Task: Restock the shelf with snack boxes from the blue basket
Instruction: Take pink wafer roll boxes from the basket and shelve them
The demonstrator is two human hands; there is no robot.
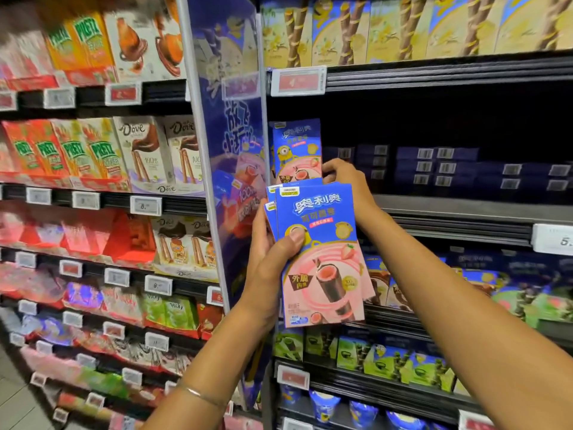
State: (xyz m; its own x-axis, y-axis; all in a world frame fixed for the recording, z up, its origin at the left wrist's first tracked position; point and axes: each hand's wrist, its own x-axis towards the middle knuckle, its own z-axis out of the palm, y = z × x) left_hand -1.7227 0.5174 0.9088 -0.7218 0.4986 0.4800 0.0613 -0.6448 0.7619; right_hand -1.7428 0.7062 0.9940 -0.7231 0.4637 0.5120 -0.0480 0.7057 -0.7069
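The left hand (pixel 273 252) grips the upright snack boxes (pixel 322 262), thumb on the front one; the right hand (pixel 344 178) curls over the rear boxes' tops. It is nearer the shelf (pixel 449 209), whose dark gap lies beyond, right of the standing box (pixel 296 150).

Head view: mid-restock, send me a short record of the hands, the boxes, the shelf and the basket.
left hand: holds the stack of boxes from its left side, thumb on the front box
right hand: fingers curled over the stack's top edge
stack of boxes: upright, in front of the shelf, not yet placed
shelf: one standing box at the left end, flat boxes at the back
basket: not in view
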